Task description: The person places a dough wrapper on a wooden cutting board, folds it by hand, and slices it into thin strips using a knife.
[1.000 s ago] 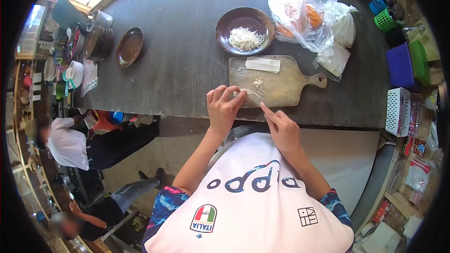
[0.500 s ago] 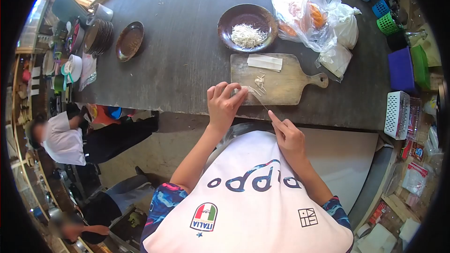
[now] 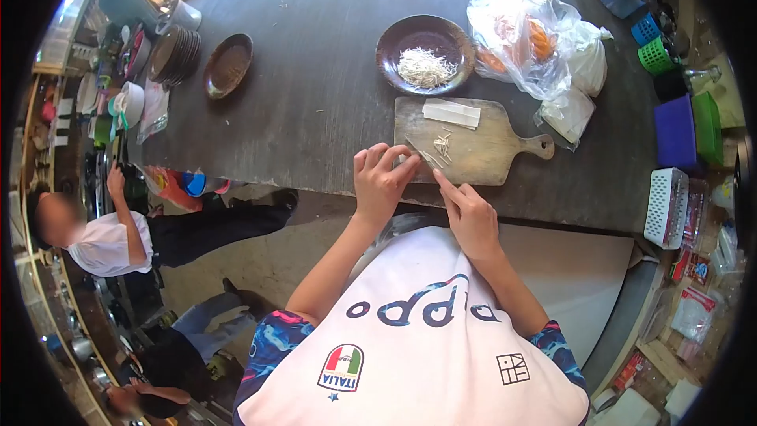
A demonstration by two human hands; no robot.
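Thin pale strips point(image 3: 430, 159) are being flanked on the board point(image 3: 490, 159), long axes slanting far-L to near-R, by L hand point(image 3: 382, 183), seemingly nearer, fingers together, & R hand point(image 3: 475, 225), index out, grip unclear.

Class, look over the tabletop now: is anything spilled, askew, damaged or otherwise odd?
Only slightly: a few pale specks dot the dark table away from the cutting board, looking like stray scraps. Nothing else stands out; the shredded pile sits within its brown plate.
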